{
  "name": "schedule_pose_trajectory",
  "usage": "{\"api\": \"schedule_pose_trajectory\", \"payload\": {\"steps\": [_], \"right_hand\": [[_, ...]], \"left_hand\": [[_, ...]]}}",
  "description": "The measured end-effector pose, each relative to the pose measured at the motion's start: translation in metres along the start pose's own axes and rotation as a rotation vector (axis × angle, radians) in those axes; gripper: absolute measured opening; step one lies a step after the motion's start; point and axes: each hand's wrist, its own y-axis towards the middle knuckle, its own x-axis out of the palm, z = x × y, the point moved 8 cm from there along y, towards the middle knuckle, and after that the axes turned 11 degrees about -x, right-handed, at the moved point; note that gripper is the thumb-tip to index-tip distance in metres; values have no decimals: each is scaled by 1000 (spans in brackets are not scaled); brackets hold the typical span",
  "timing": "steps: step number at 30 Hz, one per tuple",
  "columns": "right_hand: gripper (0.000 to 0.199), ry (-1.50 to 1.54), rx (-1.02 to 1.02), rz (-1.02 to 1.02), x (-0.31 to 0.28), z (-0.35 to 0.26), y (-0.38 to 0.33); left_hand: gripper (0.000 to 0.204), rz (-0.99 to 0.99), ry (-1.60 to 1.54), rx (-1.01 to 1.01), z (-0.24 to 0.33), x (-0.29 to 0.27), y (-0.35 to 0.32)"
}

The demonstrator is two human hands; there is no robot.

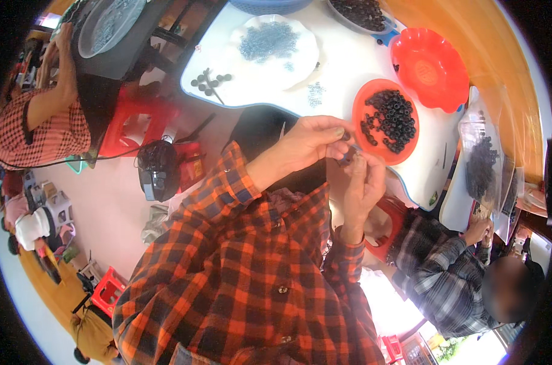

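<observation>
Over the front edge of the white table [257, 97], my two hands meet, fingertips close together. With thumb and fingers, my left hand [312, 143] pinches a small black round part [346, 136]. My right hand [364, 185] is also closed in a pinch, just beside the left fingertips. Whatever it holds is too small to name. Next to both hands lies an orange-red plate [364, 104] with many small black ring-shaped parts [392, 115]. A white scalloped plate [306, 64] farther off carries a heap of small clear bluish pieces [268, 41].
A red scalloped bowl [431, 64] stands behind the orange-red plate. At the back is a tub of dark parts [361, 15]. Black discs [210, 80] lie at the table's left corner. A co-worker in a grey plaid shirt [440, 267] sits at right, another person [45, 121] at left.
</observation>
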Motion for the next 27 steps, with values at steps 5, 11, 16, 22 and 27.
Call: {"api": "schedule_pose_trajectory", "payload": {"steps": [5,11,16,22,27], "right_hand": [[8,89,-9,-58,18,-9,4],[8,32,-72,-121,28,-17,9],[7,-5,-86,-171,32,-20,11],[5,-149,-138,-301,34,-19,10],[6,-181,-147,-322,34,-18,8]], "left_hand": [[25,10,28,43,2,-3,-12],[23,85,139,72,2,-6,-20],[21,132,214,99,5,-8,-24],[17,235,354,102,5,-15,-31],[16,210,562,181,8,-12,-33]]}}
